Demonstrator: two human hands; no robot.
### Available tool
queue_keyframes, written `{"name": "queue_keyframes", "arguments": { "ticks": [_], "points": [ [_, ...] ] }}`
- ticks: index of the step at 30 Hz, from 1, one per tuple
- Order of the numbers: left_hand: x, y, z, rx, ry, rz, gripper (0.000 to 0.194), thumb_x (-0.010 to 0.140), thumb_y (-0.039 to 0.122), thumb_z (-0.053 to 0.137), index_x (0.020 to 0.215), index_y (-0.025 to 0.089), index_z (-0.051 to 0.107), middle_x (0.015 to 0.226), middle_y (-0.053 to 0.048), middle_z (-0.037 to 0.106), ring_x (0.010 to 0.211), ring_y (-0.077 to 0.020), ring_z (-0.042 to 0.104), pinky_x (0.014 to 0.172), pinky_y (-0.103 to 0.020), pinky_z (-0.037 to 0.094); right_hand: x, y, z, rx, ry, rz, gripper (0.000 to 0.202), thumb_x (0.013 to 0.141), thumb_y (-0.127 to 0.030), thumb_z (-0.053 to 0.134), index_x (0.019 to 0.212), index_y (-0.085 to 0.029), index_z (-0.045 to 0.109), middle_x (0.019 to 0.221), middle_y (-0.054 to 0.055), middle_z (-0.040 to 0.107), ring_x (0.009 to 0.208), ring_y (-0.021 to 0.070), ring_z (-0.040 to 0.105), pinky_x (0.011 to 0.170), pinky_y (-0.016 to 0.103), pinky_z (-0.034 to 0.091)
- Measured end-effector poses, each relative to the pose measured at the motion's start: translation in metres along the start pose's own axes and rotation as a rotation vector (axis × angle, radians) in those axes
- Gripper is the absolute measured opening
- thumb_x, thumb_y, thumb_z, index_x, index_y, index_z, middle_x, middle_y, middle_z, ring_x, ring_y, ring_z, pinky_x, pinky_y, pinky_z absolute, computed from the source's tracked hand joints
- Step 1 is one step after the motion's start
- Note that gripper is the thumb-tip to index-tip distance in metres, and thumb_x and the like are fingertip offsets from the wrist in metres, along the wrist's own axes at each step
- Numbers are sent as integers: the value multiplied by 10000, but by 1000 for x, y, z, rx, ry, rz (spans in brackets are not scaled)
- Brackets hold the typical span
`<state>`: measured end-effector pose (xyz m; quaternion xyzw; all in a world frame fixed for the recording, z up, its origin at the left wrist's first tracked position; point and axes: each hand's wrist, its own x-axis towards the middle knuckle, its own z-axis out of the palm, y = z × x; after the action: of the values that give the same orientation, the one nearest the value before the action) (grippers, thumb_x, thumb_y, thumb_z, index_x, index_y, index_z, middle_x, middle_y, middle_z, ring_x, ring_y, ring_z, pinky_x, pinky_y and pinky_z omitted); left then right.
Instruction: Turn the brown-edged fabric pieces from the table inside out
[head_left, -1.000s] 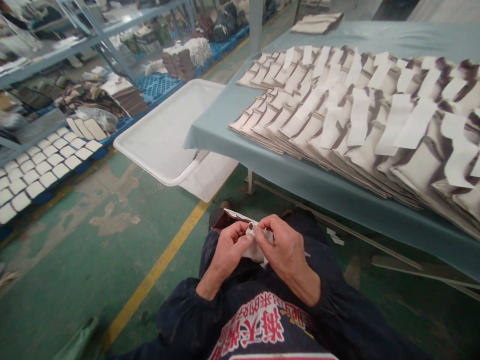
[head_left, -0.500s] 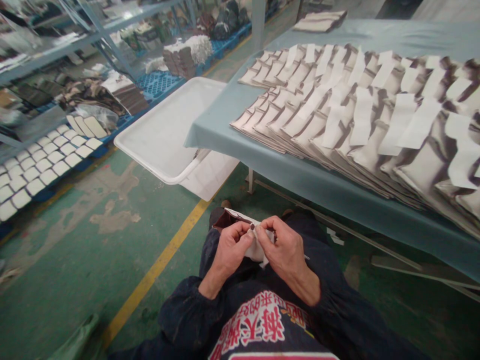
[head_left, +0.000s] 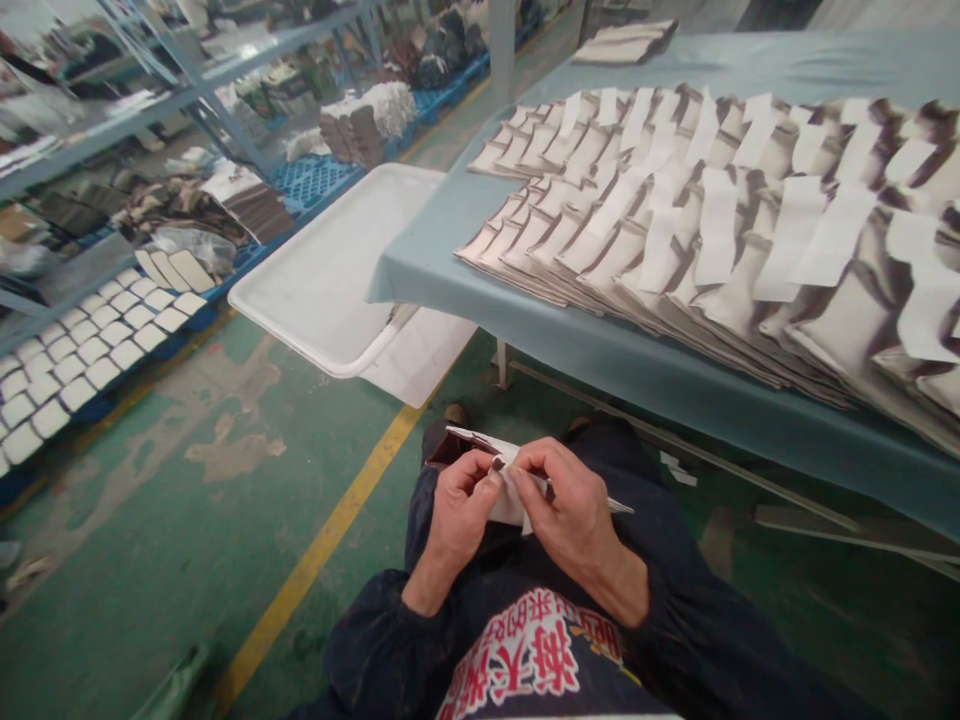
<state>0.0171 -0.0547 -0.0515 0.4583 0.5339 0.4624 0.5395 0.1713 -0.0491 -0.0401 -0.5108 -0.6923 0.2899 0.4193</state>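
Over my lap, both hands work on one soft piece of material (head_left: 508, 508), pale on one face and dark reddish-brown on the other. My left hand (head_left: 456, 515) pinches its upper edge between thumb and fingers, where a small dark bit shows. Close beside it, my right hand (head_left: 574, 515) is closed on the same edge, thumb and forefinger together. The brown side gapes open to the left of my fingers. Past my right hand a thin pale tip sticks out. The rest of the piece is hidden by my hands.
A table (head_left: 420, 265) with a blue-grey cover stands ahead to the right, bearing rows of overlapping pale pieces (head_left: 555, 230) with white paper strips (head_left: 720, 225). A white plastic tub (head_left: 315, 275) sits at its left corner. Racks (head_left: 225, 75) and pale pads (head_left: 90, 335) are at left.
The view has shifted slightly. My hands still grip the piece at nearly the same spot; it has tilted a little, and more of its pale tip shows on the right.
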Motion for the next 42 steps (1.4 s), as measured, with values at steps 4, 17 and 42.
{"name": "queue_keyframes", "arguments": {
  "ticks": [4, 17, 42],
  "points": [
    [-3, -6, 0, 18, 3, 34, 238, 868, 375, 658, 782, 153, 659, 693, 8, 619, 622, -133, 518, 599, -226, 427, -2, 1, 2, 3, 21, -54, 194, 1020, -247, 548, 828, -229, 564, 828, 41, 650, 783, 200, 614, 723, 316, 458],
    [-7, -16, 3, 165, 79, 175, 185, 915, 305, 599, 821, 160, 666, 752, -3, 647, 696, -158, 575, 665, -244, 453, -2, 1, 4, 107, -30, 142, 190, 985, -270, 570, 803, -218, 557, 791, 4, 613, 734, 172, 580, 683, 294, 412],
    [-22, -30, 1, 32, 39, 87, 271, 888, 408, 583, 788, 166, 654, 674, 9, 580, 579, -138, 458, 567, -253, 383, -9, 16, 12, 711, -302, 682, 471, 810, -638, 708, 788, -219, 495, 695, -50, 473, 630, 128, 415, 581, 261, 352]
  ]
}}
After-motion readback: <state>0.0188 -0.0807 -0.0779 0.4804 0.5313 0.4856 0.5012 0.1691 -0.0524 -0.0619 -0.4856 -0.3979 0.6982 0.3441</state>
